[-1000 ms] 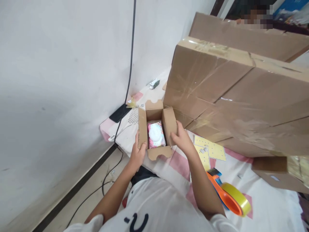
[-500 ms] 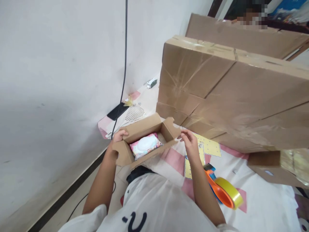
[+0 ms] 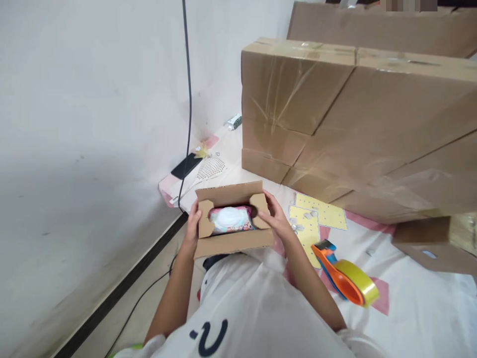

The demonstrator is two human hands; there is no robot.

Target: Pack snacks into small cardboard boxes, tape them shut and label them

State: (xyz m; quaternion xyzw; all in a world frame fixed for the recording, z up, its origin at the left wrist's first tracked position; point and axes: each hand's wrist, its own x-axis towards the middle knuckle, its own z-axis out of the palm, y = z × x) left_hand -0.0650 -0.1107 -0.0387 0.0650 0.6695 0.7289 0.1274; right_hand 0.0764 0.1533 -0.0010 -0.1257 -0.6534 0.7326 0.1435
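Note:
An open cardboard box (image 3: 234, 242) is held close in front of my body. Inside it lies a colourful soft pack of wet wipes (image 3: 231, 219) with a pale oval lid. The two short end flaps are folded inward over the ends of the pack, while the long flaps stand outward. My left hand (image 3: 193, 221) is wrapped round the left end of the box. On the right end, my right hand (image 3: 275, 215) grips the box, its thumb on the short flap. A tape dispenser (image 3: 339, 273) with yellow tape rests on the cloth to my right.
Large taped cardboard boxes (image 3: 357, 134) stand ahead and to the right. Yellow dotted sheets (image 3: 322, 214) lie on the pink-and-white cloth (image 3: 410, 308). Beside the wall are a black phone (image 3: 186, 165) and a hanging cable (image 3: 189, 89). A smaller open carton (image 3: 425, 243) sits far right.
Both short end flaps, spread outward before, are now folded in over the wipes. My hands have moved onto the box ends, and the box has turned level.

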